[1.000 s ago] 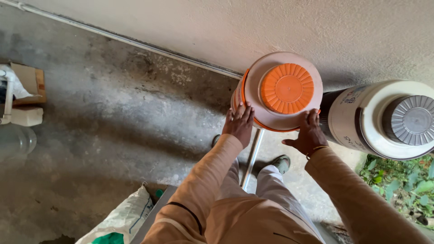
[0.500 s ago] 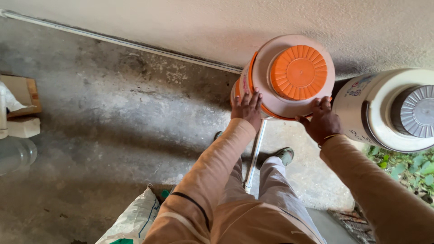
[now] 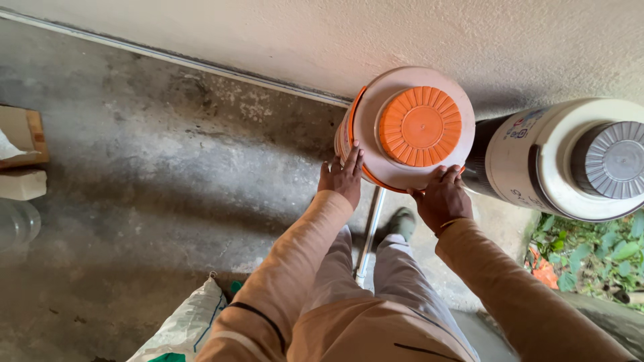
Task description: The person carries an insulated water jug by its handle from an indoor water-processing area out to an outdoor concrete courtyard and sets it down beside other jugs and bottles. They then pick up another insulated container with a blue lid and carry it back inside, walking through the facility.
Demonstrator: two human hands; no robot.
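A white round jug (image 3: 376,147) with an orange ribbed lid (image 3: 420,126) stands close to the pale wall. My left hand (image 3: 342,175) presses on its left side, fingers pointing up along the orange rim. My right hand (image 3: 440,196) grips its near right side under the rim, a bangle on the wrist. Both sleeves are tan. Between my legs a thin white pole (image 3: 368,236) runs down from under the jug, and one shoe (image 3: 401,223) shows beside it.
A larger white jug (image 3: 537,167) with a grey lid (image 3: 612,159) stands right beside the first. Green plants (image 3: 590,258) grow at the lower right. A white sack (image 3: 181,328) lies at the bottom, a cardboard box (image 3: 23,134) and clear bottle (image 3: 17,224) at the left on rough concrete.
The view has shifted, so the jug now sits higher and further right in frame. Both hands stay on its sides, the right hand sliding slightly round under the rim.
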